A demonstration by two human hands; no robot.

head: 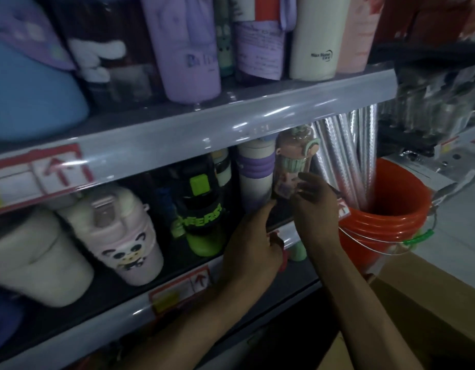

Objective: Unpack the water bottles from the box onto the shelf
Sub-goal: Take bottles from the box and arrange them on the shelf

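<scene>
just above left hand (251, 244), pink bottle (289, 158) gripped by right hand (315, 209)

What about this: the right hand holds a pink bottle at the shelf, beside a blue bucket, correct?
Not blue: the head view shows an orange-red bucket. The right hand does hold the pink bottle at the shelf, beside it.

the cream bottle (315, 49) on the upper shelf (257, 113) carries a small dark logo reading "miax home". the black bottle (199, 198) below shows green letters, seemingly "cheers", though blurred. the purple bottle (188, 49) has smeared print starting "ba". the edge tags (61, 169) bear red up-arrows.
</scene>
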